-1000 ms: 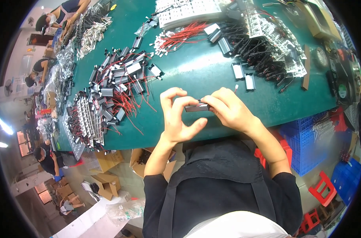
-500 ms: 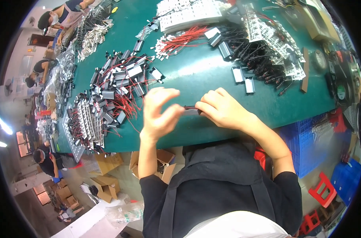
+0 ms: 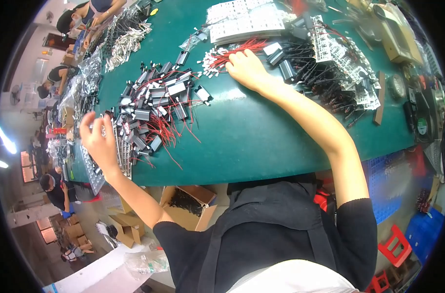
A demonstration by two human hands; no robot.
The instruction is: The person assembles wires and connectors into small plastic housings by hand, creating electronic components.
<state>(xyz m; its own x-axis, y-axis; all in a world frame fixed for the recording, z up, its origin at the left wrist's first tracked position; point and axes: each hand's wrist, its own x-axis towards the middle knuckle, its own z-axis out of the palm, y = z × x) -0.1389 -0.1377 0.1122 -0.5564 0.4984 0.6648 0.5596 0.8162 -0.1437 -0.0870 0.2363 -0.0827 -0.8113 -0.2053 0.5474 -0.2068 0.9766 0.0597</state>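
Observation:
My right hand (image 3: pixel 248 70) reaches to the far middle of the table, its fingers bent down onto a bundle of red wires (image 3: pixel 242 49) with white plug ends (image 3: pixel 214 62). The fingertips are partly hidden there. At the left, my left hand (image 3: pixel 99 144) is raised over white strips (image 3: pixel 124 151), fingers apart and slightly curled, with nothing plainly in them. Between the hands lies a heap of small grey-black boxes (image 3: pixel 159 101) with thin red leads (image 3: pixel 161 131).
Stacked white sheets (image 3: pixel 244 22) lie at the far side. Black cables (image 3: pixel 320 68) with white label sheets (image 3: pixel 344 61) spread to the right. An open carton (image 3: pixel 205 195) stands below the green table's (image 3: pixel 242 151) near edge. Other people (image 3: pixel 88 17) work at the far left.
My hands were together near the table's front with a small dark box between them. Now the left has swung left and the right has reached forward to the red wires; that box no longer shows there.

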